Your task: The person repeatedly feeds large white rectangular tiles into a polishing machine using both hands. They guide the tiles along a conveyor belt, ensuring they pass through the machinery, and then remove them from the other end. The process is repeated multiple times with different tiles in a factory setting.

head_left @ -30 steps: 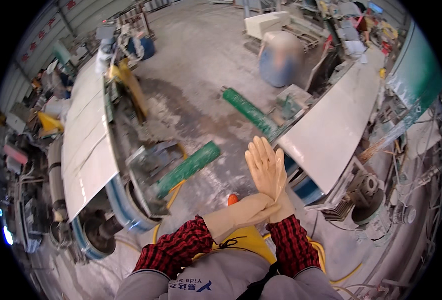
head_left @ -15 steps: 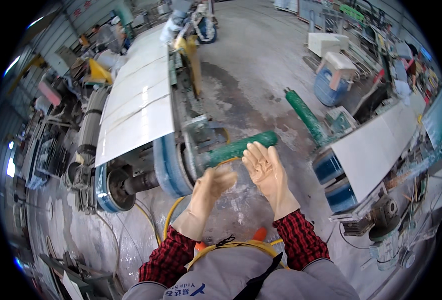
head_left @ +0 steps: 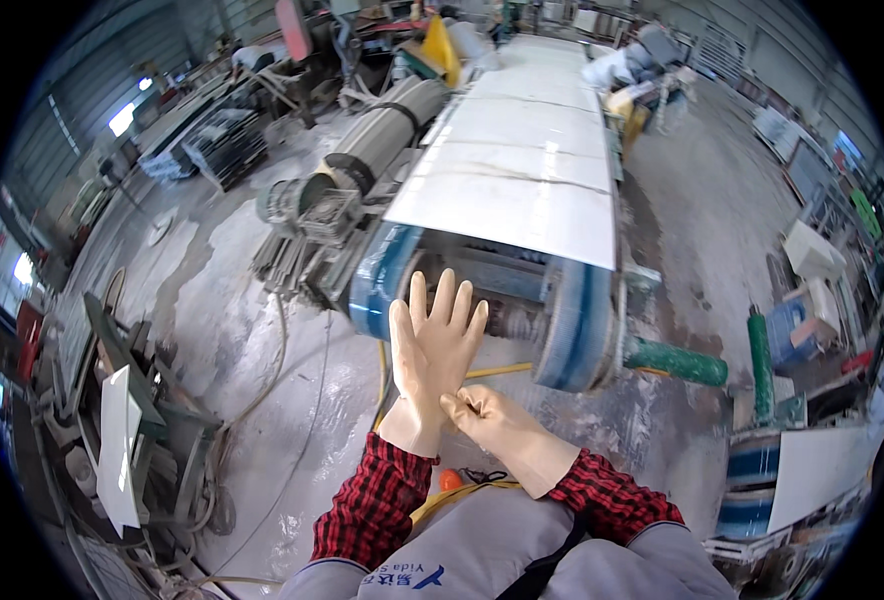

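Observation:
Both of my hands wear cream rubber gloves over red-and-black checked sleeves. My left hand (head_left: 433, 350) is raised with its fingers spread, holding nothing. Across from it, my right hand (head_left: 510, 430) has its fingers curled at the left wrist, pinching the left glove (head_left: 414, 425) near its cuff. Beyond my hands stands a conveyor with blue belts (head_left: 574, 330) and a long white slab (head_left: 517, 200) lying on top, its near end overhanging the rollers.
A green roller (head_left: 677, 360) juts out at the conveyor's right side. On the right lies another white slab (head_left: 827, 470) on blue belts. A metal frame with a white panel (head_left: 117, 455) stands at the left. A yellow hose (head_left: 497, 371) runs over the wet floor.
The view has swung left, so the conveyor now appears farther right. My hands were apart; the right hand has come to the left wrist and closed on the glove there.

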`<action>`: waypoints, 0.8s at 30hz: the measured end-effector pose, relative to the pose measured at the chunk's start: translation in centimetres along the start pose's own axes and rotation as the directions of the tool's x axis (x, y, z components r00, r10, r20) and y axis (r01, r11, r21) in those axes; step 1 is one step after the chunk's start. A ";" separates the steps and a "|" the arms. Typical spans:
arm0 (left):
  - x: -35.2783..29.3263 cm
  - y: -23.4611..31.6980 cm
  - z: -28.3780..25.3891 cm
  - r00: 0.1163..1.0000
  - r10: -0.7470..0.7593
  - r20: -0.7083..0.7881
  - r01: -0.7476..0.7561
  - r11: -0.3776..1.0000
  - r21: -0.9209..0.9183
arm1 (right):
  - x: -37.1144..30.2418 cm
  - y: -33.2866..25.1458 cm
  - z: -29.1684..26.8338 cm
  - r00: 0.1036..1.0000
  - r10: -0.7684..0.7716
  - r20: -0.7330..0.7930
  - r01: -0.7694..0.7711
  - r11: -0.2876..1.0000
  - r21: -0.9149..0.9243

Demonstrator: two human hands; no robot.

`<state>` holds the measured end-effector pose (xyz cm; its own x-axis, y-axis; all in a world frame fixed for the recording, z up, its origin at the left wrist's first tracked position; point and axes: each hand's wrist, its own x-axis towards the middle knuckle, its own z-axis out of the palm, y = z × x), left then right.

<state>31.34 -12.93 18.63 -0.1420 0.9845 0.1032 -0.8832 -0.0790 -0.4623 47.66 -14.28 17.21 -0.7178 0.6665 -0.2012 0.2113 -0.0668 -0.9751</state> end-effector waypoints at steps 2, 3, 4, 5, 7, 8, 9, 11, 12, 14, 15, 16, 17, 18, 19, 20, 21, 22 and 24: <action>-0.6 2.9 1.8 0.992 0.107 0.062 -0.124 0.824 0.552 | 2.1 -0.4 2.5 0.996 -0.036 0.085 0.033 0.999 0.036; -1.1 3.4 2.1 0.993 0.108 0.053 -0.120 0.836 0.536 | 2.5 -0.5 2.8 0.987 -0.085 0.138 0.087 0.996 -0.011; -1.2 4.7 2.5 0.995 0.092 0.043 -0.100 0.959 0.264 | 3.7 -0.7 3.5 0.974 -0.110 0.197 0.117 0.993 -0.023; -1.4 5.5 2.7 0.995 0.054 0.079 -0.048 0.996 -0.081 | 4.5 -0.8 3.7 0.961 -0.106 0.255 0.117 0.993 -0.028; -0.7 6.4 2.5 0.995 0.051 0.088 -0.033 0.979 -0.201 | 6.1 -1.1 4.0 0.940 -0.176 0.290 0.211 0.973 -0.091; -0.3 6.8 2.3 0.995 0.050 0.086 -0.038 0.990 -0.132 | 6.9 -1.1 3.7 0.935 -0.158 0.318 0.204 0.972 -0.116; 0.2 7.1 2.1 0.988 0.152 0.022 -0.145 0.872 0.467 | 7.6 -1.1 3.3 0.927 -0.174 0.331 0.235 0.960 -0.155; 1.9 7.6 1.2 0.958 0.284 -0.037 -0.161 0.641 0.750 | 8.9 -0.5 1.9 0.911 -0.182 0.369 0.254 0.955 -0.156; 3.0 8.1 0.5 0.949 0.304 -0.086 -0.124 0.610 0.783 | 9.8 0.1 1.4 0.931 -0.112 0.346 0.175 0.973 -0.154; 5.3 9.2 -0.9 0.932 0.332 -0.142 -0.063 0.536 0.842 | 11.5 1.7 0.6 0.940 -0.115 0.322 0.113 0.993 0.023; 6.5 10.1 -1.8 0.911 0.389 -0.135 -0.086 0.500 0.862 | 12.4 2.6 0.3 0.953 -0.102 0.285 0.099 0.995 0.024; 7.7 11.3 -2.5 0.876 0.449 -0.177 -0.053 0.454 0.890 | 13.6 3.5 0.0 0.959 -0.122 0.255 0.108 0.992 0.069; 9.0 12.8 -3.1 0.858 0.485 -0.172 -0.041 0.397 0.917 | 15.4 4.3 -0.7 0.966 -0.117 0.229 0.095 0.990 0.101; 10.2 14.6 -3.6 0.838 0.516 -0.178 -0.023 0.359 0.933 | 17.0 4.9 -1.7 0.968 -0.128 0.216 0.118 0.991 0.060; 11.3 16.6 -4.2 0.844 0.519 -0.135 -0.034 0.302 0.953 | 18.1 5.6 -3.6 0.973 -0.102 0.206 0.103 0.995 0.007; 12.1 18.7 -4.5 0.838 0.539 -0.081 -0.029 0.193 0.981 | 18.5 6.1 -5.6 0.978 0.020 0.206 -0.003 0.997 -0.082; 12.6 21.6 -4.0 0.859 0.507 -0.077 0.002 0.148 0.989 | 18.6 6.5 -8.0 0.995 -0.018 0.099 0.028 0.995 -0.097; 13.1 23.4 -4.4 0.874 0.482 -0.057 0.034 0.057 0.998 | 19.2 6.6 -11.8 0.993 0.035 0.116 -0.008 0.975 -0.223; 13.4 26.6 -5.3 0.788 0.613 0.055 0.081 -0.192 0.978 | 19.5 6.7 -17.3 0.993 -0.024 -0.114 -0.016 0.940 -0.342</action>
<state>8.36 -1.01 3.05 -0.6779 0.7189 -0.1536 -0.2788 -0.0581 0.9586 46.50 11.14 8.39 -0.6423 0.7484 -0.1657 0.4373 0.1802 -0.8810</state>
